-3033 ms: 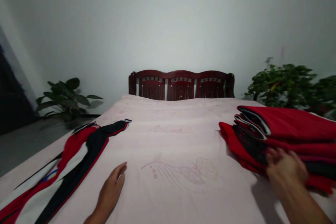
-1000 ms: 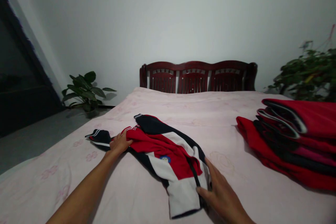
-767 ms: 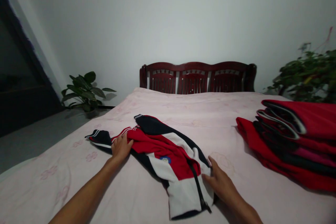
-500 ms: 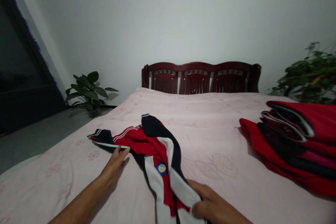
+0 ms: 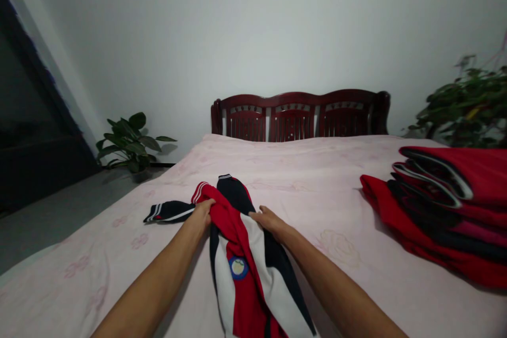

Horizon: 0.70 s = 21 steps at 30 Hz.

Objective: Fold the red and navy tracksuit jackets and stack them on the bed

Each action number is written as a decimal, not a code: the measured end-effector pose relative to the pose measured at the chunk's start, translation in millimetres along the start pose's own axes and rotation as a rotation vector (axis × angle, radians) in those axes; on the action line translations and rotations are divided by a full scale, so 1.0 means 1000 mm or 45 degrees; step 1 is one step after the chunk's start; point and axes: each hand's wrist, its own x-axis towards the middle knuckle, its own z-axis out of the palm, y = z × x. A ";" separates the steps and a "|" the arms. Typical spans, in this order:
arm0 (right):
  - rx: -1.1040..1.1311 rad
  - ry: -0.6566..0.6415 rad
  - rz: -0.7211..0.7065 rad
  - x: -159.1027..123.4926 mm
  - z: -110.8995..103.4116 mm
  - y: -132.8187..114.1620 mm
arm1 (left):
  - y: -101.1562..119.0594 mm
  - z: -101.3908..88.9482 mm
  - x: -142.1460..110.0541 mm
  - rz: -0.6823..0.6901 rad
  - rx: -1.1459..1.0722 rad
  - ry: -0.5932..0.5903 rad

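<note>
A red, white and navy sports jacket (image 5: 245, 264) lies bunched lengthwise on the pink bed sheet (image 5: 309, 185) in front of me. My left hand (image 5: 203, 212) grips the red fabric near the collar, fingers closed on it. My right hand (image 5: 269, 220) pinches the jacket's white and navy edge on the other side. One navy sleeve with a striped cuff (image 5: 168, 211) trails out to the left of my left hand.
A stack of folded red and black garments (image 5: 439, 206) sits at the right of the bed. A dark wooden headboard (image 5: 299, 115) stands against the white wall. Potted plants stand at the left (image 5: 129, 140) and the right (image 5: 467, 103).
Both hands have moved up to the jacket's top end and closed on it. The jacket has been drawn into a narrow strip running towards me.
</note>
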 end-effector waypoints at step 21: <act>-0.589 0.130 -0.272 -0.195 -0.120 0.040 | -0.023 0.006 -0.128 0.358 1.260 -0.688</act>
